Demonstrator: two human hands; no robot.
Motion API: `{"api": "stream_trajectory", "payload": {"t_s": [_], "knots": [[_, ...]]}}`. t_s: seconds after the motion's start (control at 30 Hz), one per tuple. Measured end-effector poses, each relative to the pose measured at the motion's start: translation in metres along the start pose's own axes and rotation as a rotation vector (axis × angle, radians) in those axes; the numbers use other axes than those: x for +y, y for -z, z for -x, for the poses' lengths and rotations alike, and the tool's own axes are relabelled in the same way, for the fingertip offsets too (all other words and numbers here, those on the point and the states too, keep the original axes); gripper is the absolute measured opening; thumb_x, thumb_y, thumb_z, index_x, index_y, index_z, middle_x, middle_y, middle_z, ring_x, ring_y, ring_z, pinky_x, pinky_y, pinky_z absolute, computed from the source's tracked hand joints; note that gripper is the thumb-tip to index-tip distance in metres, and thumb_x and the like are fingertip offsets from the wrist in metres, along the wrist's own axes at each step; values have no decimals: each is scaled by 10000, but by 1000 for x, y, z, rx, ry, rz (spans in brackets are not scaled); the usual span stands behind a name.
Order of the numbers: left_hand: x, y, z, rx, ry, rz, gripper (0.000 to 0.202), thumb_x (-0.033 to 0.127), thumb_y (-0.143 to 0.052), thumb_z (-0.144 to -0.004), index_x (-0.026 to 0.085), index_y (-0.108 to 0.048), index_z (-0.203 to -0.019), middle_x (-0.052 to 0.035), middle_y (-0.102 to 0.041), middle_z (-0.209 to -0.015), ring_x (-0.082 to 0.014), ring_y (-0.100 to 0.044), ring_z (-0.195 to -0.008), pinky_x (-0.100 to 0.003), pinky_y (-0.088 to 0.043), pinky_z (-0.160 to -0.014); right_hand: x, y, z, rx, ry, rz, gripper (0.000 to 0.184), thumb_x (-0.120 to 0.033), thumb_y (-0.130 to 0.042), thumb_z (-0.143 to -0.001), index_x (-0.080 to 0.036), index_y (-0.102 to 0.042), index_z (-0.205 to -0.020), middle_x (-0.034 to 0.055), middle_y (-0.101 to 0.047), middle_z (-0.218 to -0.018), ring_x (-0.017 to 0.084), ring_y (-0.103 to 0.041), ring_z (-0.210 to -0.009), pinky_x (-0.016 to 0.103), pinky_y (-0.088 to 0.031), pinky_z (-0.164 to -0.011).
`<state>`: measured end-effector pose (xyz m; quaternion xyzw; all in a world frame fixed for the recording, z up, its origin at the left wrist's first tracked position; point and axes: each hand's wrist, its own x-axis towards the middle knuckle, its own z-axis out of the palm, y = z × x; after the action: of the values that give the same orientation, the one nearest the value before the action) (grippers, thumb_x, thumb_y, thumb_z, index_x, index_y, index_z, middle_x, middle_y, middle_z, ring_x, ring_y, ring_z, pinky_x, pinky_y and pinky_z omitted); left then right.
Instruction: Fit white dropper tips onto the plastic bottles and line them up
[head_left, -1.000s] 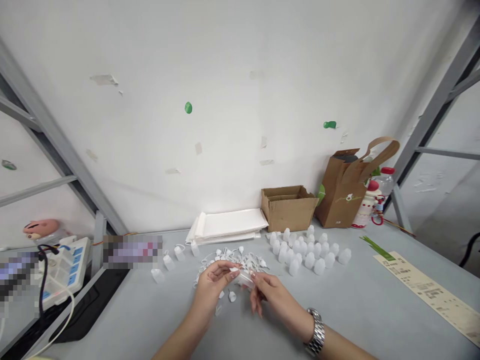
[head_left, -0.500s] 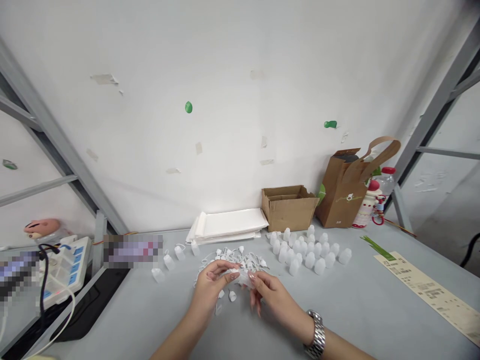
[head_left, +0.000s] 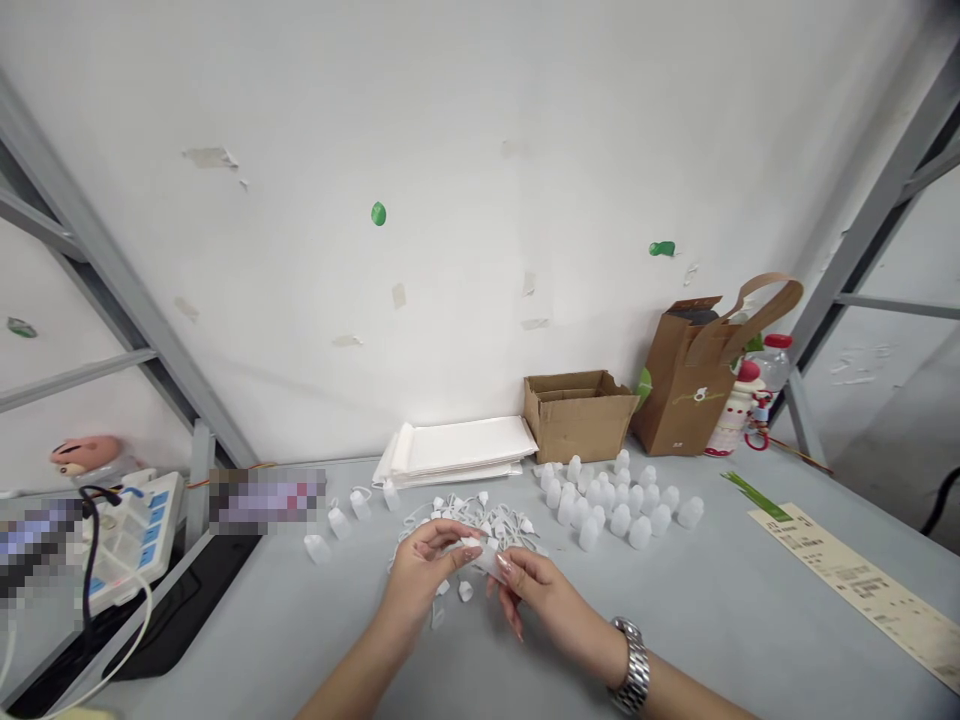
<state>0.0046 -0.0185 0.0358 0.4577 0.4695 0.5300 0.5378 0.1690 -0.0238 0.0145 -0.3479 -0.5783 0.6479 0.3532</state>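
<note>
Just above the table in front of me, my left hand (head_left: 420, 578) and my right hand (head_left: 541, 592) meet on one small translucent white plastic shell (head_left: 487, 560). The left thumb and fingers pinch its left end, while the right thumb and fingertips grip its right end. Whatever lies inside the shell is too small to make out. Right behind the hands spreads a tangle of white corded connectors (head_left: 510, 522). A loose white connector (head_left: 465, 592) lies between the wrists. To the right stand several frosted plastic shells (head_left: 620, 520), and a few corded shells (head_left: 339, 523) lie to the left.
Against the wall are a stack of white sheets (head_left: 465, 447), an open cardboard box (head_left: 585, 425) and a brown paper bag (head_left: 679, 400). A printed paper strip (head_left: 855, 580) lies at right. A power strip (head_left: 142, 540) with cables is at left.
The shell between my hands has tilted, its right end now lower. My right fingers have shifted slightly along it; the left hand stays nearly still.
</note>
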Motion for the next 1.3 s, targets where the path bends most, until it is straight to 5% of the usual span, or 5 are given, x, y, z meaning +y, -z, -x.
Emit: {"api": "stream_trajectory", "payload": {"t_s": [0.2,0.4,0.93,1.1,1.3], "knots": [[-5,-6,-2,-118,20,-58,312,328,-776,-521,168,-700,-777,-78,-710,-810,-237,-626,-805,-320,-477,-750,-2,3,-4,140,70,5,470,-657,-509,-718,-188,-489,-730,-52,-450,-527,99,-417,-445,229,-348,-440],[-6,-3,-4,-57,-30,-191,209,373,-728,-572,175,-664,-587,-33,-666,-624,-191,-599,-667,-264,-454,-665,3,6,-4,230,82,87,413,-587,-510,-768,-175,-520,-777,-30,-489,-570,121,-464,-503,251,-383,-497],[2,-1,1,-33,-61,-150,222,391,-684,-648,173,-659,-611,-15,-643,-590,-165,-583,-635,-248,-446,-637,-8,9,1,376,173,317,313,-484,-466,-841,-190,-494,-735,-19,-488,-603,147,-477,-587,264,-385,-582],[2,7,-7,150,-16,14,281,373,-743,-572,163,-701,-753,-45,-712,-732,-187,-627,-705,-293,-473,-725,-8,9,3,368,193,287,285,-457,-469,-848,-187,-498,-761,-26,-474,-633,138,-471,-603,256,-387,-590],[4,9,-7,126,98,308,383,342,-767,-567,147,-683,-886,-80,-733,-834,-212,-655,-850,-330,-448,-876,-8,4,8,267,231,363,249,-418,-494,-843,-185,-511,-757,-17,-509,-662,145,-480,-647,264,-383,-641]]}}
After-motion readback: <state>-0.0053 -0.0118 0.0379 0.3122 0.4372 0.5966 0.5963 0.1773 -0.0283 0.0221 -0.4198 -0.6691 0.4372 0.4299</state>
